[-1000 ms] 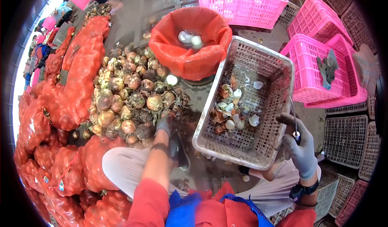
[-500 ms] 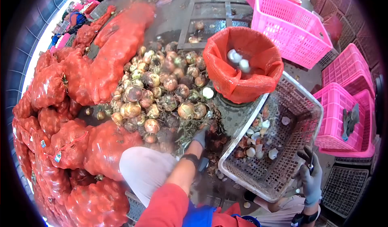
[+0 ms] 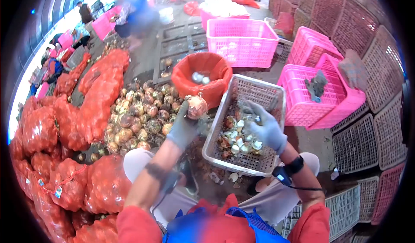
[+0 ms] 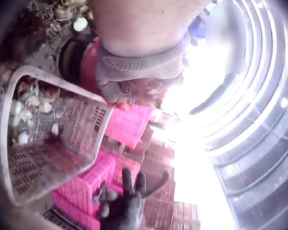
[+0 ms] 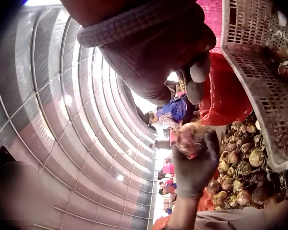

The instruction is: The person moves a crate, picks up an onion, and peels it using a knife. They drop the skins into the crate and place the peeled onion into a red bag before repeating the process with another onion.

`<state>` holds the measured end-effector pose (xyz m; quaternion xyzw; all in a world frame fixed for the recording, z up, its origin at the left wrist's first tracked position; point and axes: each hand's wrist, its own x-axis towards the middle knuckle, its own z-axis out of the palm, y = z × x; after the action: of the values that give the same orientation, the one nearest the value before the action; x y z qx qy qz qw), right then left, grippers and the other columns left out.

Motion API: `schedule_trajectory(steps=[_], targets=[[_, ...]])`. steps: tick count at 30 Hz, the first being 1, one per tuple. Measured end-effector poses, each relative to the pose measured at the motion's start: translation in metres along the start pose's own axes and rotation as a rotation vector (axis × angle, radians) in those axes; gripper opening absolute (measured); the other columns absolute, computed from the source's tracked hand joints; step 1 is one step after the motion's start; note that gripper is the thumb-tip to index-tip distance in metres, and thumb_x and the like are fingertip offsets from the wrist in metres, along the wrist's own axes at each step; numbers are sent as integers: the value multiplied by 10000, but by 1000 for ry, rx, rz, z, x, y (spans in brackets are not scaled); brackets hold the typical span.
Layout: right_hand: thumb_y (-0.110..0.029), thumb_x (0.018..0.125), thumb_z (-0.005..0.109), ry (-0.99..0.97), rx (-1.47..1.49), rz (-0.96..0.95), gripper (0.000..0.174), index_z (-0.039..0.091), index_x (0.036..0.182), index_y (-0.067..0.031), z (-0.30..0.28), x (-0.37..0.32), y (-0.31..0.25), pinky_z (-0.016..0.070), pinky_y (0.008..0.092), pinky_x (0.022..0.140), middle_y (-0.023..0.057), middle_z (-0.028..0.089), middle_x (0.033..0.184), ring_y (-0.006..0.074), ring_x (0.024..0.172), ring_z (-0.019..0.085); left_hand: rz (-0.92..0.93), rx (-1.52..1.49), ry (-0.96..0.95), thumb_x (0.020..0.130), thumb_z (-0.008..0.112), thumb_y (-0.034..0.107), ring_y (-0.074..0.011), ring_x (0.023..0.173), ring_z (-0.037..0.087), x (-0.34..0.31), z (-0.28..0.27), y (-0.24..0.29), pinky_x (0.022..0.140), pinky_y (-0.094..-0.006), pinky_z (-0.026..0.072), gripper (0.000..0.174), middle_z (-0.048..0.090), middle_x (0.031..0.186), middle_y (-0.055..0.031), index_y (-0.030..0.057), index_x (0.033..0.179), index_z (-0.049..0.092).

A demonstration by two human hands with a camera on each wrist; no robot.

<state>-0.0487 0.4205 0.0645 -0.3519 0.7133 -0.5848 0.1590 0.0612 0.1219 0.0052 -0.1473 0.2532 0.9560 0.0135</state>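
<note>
My gloved left hand (image 3: 185,128) grips a brown-skinned onion (image 3: 197,107), raised in front of the onion pile (image 3: 140,113). The right wrist view also shows this onion (image 5: 188,139) between the gloved fingers and thumb. Over the grey plastic crate (image 3: 240,168) is my gloved right hand (image 3: 267,129), slightly blurred. Its fingers (image 5: 199,72) look curled in the right wrist view; the small knife that showed in it a moment ago is hidden now. Onion peelings and pale cut pieces (image 3: 237,141) lie in the crate.
A red mesh-lined tub (image 3: 181,81) with peeled onions (image 3: 199,78) stands beyond the crate. Full red net sacks (image 3: 47,126) are heaped on the left. Pink crates (image 3: 242,44) stand ahead and at right, near stacked grey crates (image 3: 354,145). Other people sit far left.
My left hand has come up from the onion pile, now with an onion in it. The right hand has swung left from beside the crate to over it. The head view has tilted up.
</note>
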Motion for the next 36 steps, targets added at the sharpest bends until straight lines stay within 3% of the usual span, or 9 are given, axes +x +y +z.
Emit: schedule_trajectory(steps=[2, 6, 8, 12, 18, 22, 24, 26, 36], targets=[[-53, 898, 691, -102, -35, -5, 755, 348, 1570, -7, 3, -2, -25, 497, 328, 1041, 155, 531, 1485, 183, 1325, 518, -75, 11, -70, 935, 558, 702, -301, 1025, 687, -25, 53, -3, 940, -483, 572, 715, 678, 1200, -161, 139, 1375, 564], [-113, 848, 789, -152, -12, -62, 878, 319, 1584, -16, 12, -3, -49, 451, 339, 1094, 161, 557, 1464, 188, 1318, 535, -160, 303, -227, 912, 497, 782, -309, 1222, 640, -43, 102, -26, 1025, -481, 548, 909, 568, 1429, -154, 113, 1521, 405], [-115, 867, 782, -117, -82, -119, 855, 321, 1579, -8, 10, 0, -24, 483, 334, 1044, 137, 619, 1377, 173, 1249, 581, -110, 351, -287, 927, 511, 752, -294, 1243, 627, -23, 104, -41, 1031, -480, 546, 876, 564, 1438, -128, 124, 1528, 398], [-154, 1004, 619, -102, 204, 215, 607, 379, 1530, 33, 5, 6, -21, 520, 326, 927, 75, 668, 1184, 118, 1056, 612, -42, 472, -321, 984, 549, 632, -258, 1283, 601, 2, 94, -50, 1042, -468, 542, 769, 549, 1461, -90, 128, 1539, 383], [-297, 1048, 545, 295, -238, -2, 484, 533, 1436, -7, -8, 29, 8, 542, 338, 841, 172, 718, 1148, 203, 893, 681, -99, 95, -326, 1007, 610, 474, -342, 1262, 610, 35, 90, -62, 1073, -511, 539, 683, 535, 1460, -158, 87, 1522, 382], [-159, 1033, 496, 200, 90, 202, 283, 619, 1246, -20, 7, 11, -26, 539, 287, 711, 96, 713, 961, 109, 777, 654, 7, -44, -317, 1004, 607, 486, -334, 1248, 617, 38, 72, -54, 1064, -518, 535, 651, 567, 1417, -149, 75, 1477, 432], [-68, 1013, 409, 147, 97, 17, 276, 620, 1180, -5, 29, 3, -16, 448, 195, 541, 18, 641, 821, 39, 563, 528, 54, -89, -341, 984, 614, 542, -324, 1225, 628, 39, 66, -48, 1060, -525, 527, 663, 603, 1365, -141, 72, 1433, 483], [-108, 1049, 420, -59, 360, 333, 257, 623, 1172, -9, 30, -7, -34, 427, 200, 555, -2, 616, 785, 33, 590, 516, 93, -118, -213, 967, 611, 585, -324, 1203, 638, 33, 79, -47, 1050, -523, 531, 664, 628, 1327, -137, 93, 1404, 516], [-248, 1111, 430, -68, 167, 290, 337, 663, 1066, -7, 40, -13, -21, 439, 234, 617, -19, 591, 767, 46, 667, 509, 241, 33, -190, 977, 652, 480, -271, 1161, 653, 15, 85, -46, 1031, -462, 537, 599, 631, 1300, -104, 92, 1413, 520]])
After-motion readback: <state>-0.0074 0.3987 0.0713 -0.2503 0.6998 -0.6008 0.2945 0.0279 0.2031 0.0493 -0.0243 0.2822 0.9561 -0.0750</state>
